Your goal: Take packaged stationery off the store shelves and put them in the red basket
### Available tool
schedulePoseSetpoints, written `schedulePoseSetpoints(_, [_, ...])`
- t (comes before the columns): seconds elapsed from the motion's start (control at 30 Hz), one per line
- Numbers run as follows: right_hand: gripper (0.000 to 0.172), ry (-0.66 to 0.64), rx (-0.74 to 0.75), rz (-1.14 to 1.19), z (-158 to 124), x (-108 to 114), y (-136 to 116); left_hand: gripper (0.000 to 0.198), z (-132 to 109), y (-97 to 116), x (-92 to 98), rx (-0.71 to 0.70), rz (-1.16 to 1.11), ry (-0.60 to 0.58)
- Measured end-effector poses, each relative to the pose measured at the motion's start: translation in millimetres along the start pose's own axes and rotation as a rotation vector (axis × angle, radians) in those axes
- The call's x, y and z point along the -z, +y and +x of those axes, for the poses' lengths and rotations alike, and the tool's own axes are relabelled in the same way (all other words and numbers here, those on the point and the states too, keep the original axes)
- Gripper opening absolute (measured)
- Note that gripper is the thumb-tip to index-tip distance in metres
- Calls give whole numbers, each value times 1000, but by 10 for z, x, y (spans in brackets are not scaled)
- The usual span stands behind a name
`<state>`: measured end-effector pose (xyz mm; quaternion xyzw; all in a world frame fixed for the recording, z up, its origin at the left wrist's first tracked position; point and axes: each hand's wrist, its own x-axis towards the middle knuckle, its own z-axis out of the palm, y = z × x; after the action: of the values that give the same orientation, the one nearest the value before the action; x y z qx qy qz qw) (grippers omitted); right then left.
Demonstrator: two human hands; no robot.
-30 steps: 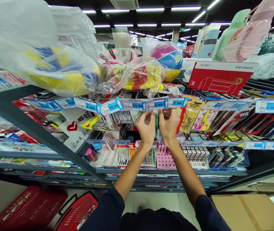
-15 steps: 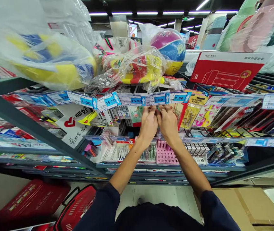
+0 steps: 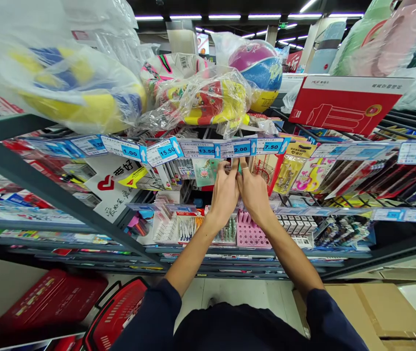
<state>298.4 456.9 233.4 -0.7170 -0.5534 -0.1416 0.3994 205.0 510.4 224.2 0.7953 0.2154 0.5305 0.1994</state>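
Observation:
My left hand (image 3: pixel 224 195) and my right hand (image 3: pixel 255 191) are side by side at the upper shelf, thumbs nearly touching. Their bent fingers reach just under the price label (image 3: pixel 237 148) reading 2.00. What the fingertips hold is mostly hidden by the hands and the label. A ring shows on one right finger. Left of my left hand hangs a pale green packet (image 3: pixel 207 171) with a small cartoon figure. Close to the right hand is a packet with a red edge (image 3: pixel 271 170), and beyond it a yellow carded pack (image 3: pixel 291 168).
Plastic-wrapped balls (image 3: pixel 208 100) and a red box (image 3: pixel 350 105) sit on top of the rack. Below my hands, a lower shelf holds a pink holed tray (image 3: pixel 254 236) and small boxes of pens. A red shopping basket (image 3: pixel 120 312) stands at lower left, cardboard boxes (image 3: pixel 387 312) at lower right.
My hands have stayed at the same spot, with fingers shifting slightly under the label. The green packet beside my left hand shows a little differently.

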Motion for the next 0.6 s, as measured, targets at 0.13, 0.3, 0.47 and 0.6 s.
schedulePoseSetpoints(0.13, [48,21,14,86,-129,-15,62,41,-103,-6,3,-16,18,12])
schedulePoseSetpoints(0.3, [37,194,-130,639,-343,144,43,29,-181,158,141,231,-390,162])
schedulePoseSetpoints(0.47, [41,232,-330,1093,-274,312,-151,39,-52,381,230,513,-1053,163])
schedulePoseSetpoints(0.6, [45,280,-379,1182,-121,299,-294,28,71,483,193,501,-1165,254])
